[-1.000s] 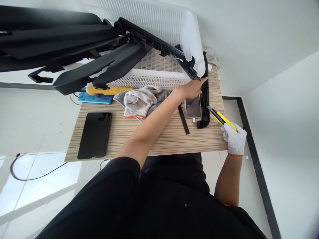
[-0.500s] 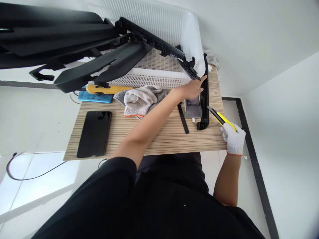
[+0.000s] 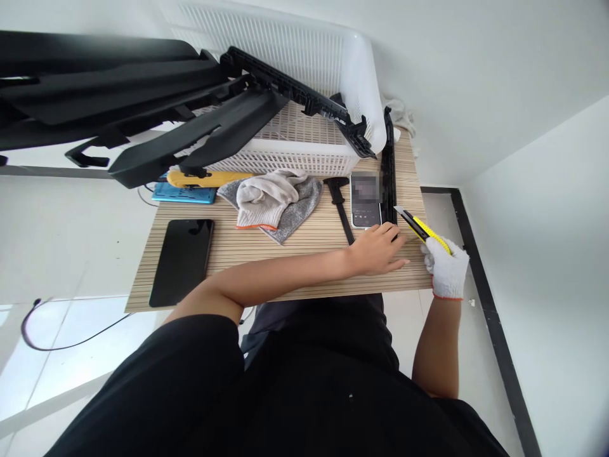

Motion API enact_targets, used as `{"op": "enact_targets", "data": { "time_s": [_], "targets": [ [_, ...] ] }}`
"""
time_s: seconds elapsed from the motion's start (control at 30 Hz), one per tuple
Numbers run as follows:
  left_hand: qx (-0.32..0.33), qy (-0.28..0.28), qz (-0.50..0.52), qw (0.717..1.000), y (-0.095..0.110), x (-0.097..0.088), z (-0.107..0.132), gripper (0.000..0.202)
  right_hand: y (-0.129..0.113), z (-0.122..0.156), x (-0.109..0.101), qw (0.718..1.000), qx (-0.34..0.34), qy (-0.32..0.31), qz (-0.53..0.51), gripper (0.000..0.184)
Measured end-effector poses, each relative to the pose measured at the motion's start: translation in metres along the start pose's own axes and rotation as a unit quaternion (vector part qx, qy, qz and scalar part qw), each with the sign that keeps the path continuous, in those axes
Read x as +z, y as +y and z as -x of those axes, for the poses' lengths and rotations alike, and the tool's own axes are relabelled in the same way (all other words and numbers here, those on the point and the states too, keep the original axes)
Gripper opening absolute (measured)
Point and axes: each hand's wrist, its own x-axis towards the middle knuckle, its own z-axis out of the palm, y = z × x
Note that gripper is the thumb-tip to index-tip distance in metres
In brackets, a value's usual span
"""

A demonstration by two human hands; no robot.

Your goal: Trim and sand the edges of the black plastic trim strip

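My bare left hand lies over the near end of a long black plastic trim strip, its fingers spread and touching that end. The strip stands lengthwise on the table, right of a phone with a lit, partly blurred screen. To the left of the phone is a black caliper, its lower tip close to my left wrist. My right hand, in a white knit glove, grips a yellow and black utility knife. The knife's blade is out and points up-left at the strip, just short of it.
A white plastic basket at the back holds several black plastic trim pieces, jutting out left. A knit glove lies on a grey cloth. A black tablet, a yellow tool and a blue item are at the left.
My left hand has come back from beside the basket to the strip's near end, uncovering the phone and the caliper's upper part. My right hand keeps its hold on the knife, nearly still.
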Motion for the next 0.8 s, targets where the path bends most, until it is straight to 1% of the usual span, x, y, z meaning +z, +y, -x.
{"op": "enact_targets", "data": {
  "time_s": [0.07, 0.17, 0.3, 0.37, 0.43, 0.53, 0.67, 0.73, 0.8],
  "targets": [
    [0.004, -0.013, -0.004, 1.0, 0.004, 0.005, 0.006, 0.042, 0.001, 0.0, 0.0, 1.0, 0.001, 0.007, -0.009, 0.037],
    [0.027, -0.018, 0.017, 0.999, 0.013, 0.002, 0.015, 0.033, 0.002, 0.0, 0.0, 0.999, -0.012, 0.027, -0.022, 0.035],
    [0.055, -0.01, 0.047, 0.997, 0.026, -0.007, 0.024, 0.04, 0.002, 0.002, -0.002, 0.998, -0.037, 0.028, -0.039, 0.029],
    [0.076, -0.007, 0.06, 0.995, 0.027, -0.01, 0.025, 0.043, 0.003, 0.006, -0.004, 0.997, -0.04, 0.037, -0.059, 0.027],
    [0.096, 0.001, 0.071, 0.993, 0.021, -0.013, 0.023, 0.043, 0.004, 0.012, -0.01, 0.995, -0.026, 0.06, -0.082, 0.029],
    [0.103, 0.022, 0.06, 0.993, 0.003, -0.015, 0.017, 0.042, 0.01, 0.023, -0.022, 0.991, 0.003, 0.084, -0.103, 0.033],
    [0.091, 0.034, 0.023, 0.995, -0.021, -0.009, 0.013, 0.041, 0.019, 0.039, -0.041, 0.995, 0.009, 0.055, -0.082, 0.026],
    [0.089, 0.037, 0.015, 0.995, -0.026, -0.005, 0.015, 0.038, 0.023, 0.044, -0.047, 0.997, 0.01, 0.037, -0.061, 0.023],
    [0.082, 0.044, 0.011, 0.996, -0.026, -0.002, 0.017, 0.037, 0.024, 0.047, -0.051, 0.999, 0.014, 0.022, -0.042, 0.022]
  ]
}}
